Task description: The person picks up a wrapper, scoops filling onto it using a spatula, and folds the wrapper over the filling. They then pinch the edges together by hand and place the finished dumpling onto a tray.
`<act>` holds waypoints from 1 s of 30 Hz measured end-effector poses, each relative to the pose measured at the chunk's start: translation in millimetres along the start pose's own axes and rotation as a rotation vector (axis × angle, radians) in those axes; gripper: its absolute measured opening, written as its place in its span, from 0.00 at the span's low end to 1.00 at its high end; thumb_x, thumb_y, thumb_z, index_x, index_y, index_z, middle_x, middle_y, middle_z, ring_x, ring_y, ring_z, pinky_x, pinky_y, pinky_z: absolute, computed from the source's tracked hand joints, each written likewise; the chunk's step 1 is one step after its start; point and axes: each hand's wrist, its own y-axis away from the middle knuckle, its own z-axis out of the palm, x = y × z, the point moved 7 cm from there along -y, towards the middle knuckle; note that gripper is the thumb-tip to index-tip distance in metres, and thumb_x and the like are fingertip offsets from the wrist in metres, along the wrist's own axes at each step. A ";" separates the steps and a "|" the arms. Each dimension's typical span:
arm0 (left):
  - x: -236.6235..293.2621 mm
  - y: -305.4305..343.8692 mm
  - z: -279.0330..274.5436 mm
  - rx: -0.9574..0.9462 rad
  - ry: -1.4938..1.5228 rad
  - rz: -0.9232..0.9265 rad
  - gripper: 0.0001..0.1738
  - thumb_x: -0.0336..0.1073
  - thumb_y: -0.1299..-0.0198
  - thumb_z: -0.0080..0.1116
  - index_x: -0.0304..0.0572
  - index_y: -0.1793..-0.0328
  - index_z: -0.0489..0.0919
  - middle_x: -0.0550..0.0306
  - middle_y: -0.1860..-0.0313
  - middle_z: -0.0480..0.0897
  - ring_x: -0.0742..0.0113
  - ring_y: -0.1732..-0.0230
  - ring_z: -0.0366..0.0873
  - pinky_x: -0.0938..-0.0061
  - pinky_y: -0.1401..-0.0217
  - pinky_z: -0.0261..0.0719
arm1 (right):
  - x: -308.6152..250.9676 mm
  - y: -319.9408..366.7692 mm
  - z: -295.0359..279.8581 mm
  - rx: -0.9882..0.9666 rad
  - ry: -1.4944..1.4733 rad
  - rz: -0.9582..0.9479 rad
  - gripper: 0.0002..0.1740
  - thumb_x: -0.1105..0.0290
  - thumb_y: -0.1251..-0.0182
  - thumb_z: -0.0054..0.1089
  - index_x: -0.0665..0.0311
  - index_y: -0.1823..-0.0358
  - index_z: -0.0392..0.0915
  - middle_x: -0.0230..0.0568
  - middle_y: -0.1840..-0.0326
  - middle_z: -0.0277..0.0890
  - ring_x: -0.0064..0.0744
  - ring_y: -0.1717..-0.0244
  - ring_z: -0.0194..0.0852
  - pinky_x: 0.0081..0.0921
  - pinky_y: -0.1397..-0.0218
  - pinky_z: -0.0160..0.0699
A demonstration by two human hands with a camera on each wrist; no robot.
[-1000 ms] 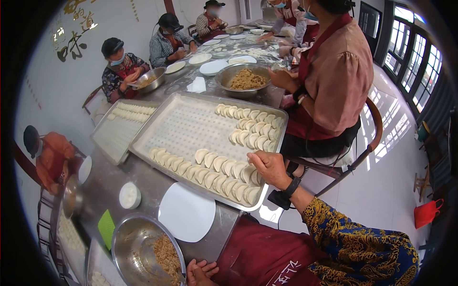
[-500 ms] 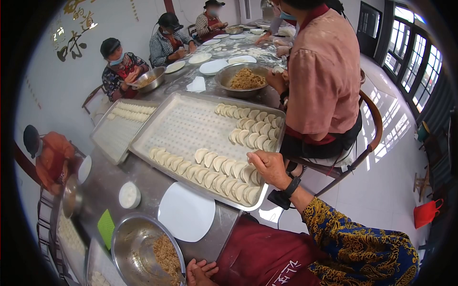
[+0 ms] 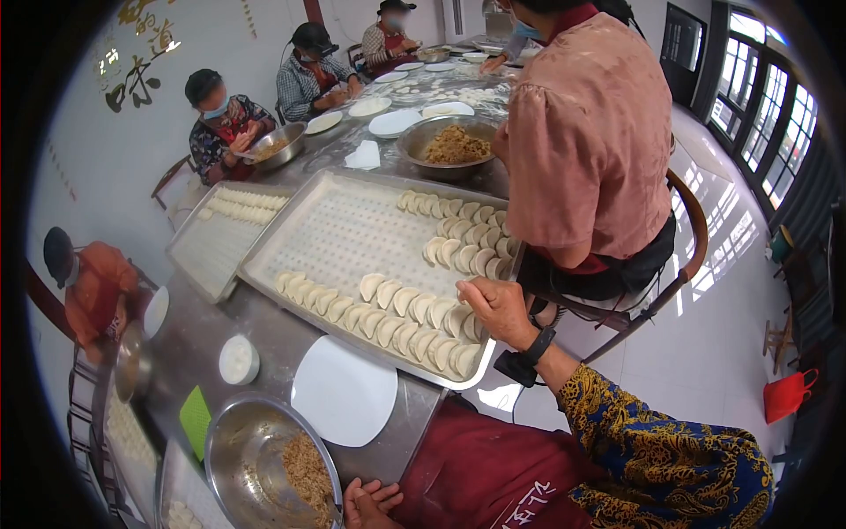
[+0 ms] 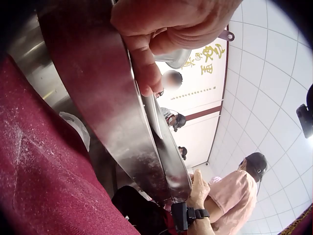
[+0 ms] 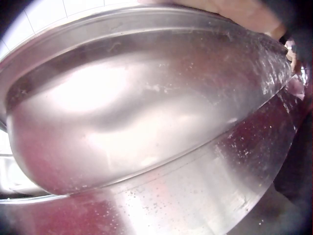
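My right hand [image 3: 498,310] rests at the near corner of a metal tray [image 3: 256,251], its fingers loosely curled and holding nothing. Rows of crescent dumplings [image 3: 405,304] lie on the tray close to the fingertips. Seen from the right wrist, the tray's outer wall [image 5: 146,107] fills the view, with part of the hand along its rim. My left hand [image 3: 370,504] rests at the table's near edge with relaxed fingers, right beside a steel bowl [image 3: 238,450] with brown filling [image 3: 307,472]. The left wrist view shows its fingertip on the table edge [image 4: 117,98].
A white plate [image 3: 344,392], a small white bowl [image 3: 240,361] and a green mesh piece [image 3: 196,423] stand nearby. A second tray [image 3: 203,256] lies behind. A person in pink [image 3: 599,150] sits beyond my right hand, near another filling bowl [image 3: 445,150]; several others sit around the table.
The person in pink has turned toward the far side, their hands now hidden behind the body. Both my hands and the things near them stay where they were.
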 end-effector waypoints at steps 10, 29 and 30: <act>-0.7 -1.5 -0.6 -0.002 -0.001 0.013 0.20 0.39 0.25 0.50 0.24 0.41 0.73 0.39 0.57 0.82 0.53 0.68 0.86 0.71 0.71 0.88 | 3.0 0.8 1.3 -0.001 0.004 0.007 0.18 0.60 0.29 0.61 0.64 0.75 0.82 0.45 0.78 0.79 0.44 0.79 0.79 0.33 0.75 0.74; 3.4 1.9 2.2 0.007 -0.016 0.009 0.21 0.40 0.26 0.51 0.24 0.41 0.73 0.40 0.57 0.82 0.54 0.67 0.85 0.72 0.70 0.87 | 6.0 1.0 2.7 0.000 0.009 0.009 0.18 0.59 0.29 0.61 0.63 0.75 0.83 0.44 0.79 0.79 0.43 0.79 0.79 0.33 0.75 0.74; 4.1 2.1 2.8 0.006 -0.018 0.008 0.21 0.40 0.26 0.51 0.24 0.41 0.73 0.40 0.57 0.82 0.54 0.67 0.85 0.72 0.69 0.87 | 5.9 1.0 2.7 0.000 0.009 0.009 0.18 0.59 0.29 0.61 0.63 0.75 0.83 0.44 0.79 0.79 0.43 0.79 0.79 0.33 0.75 0.74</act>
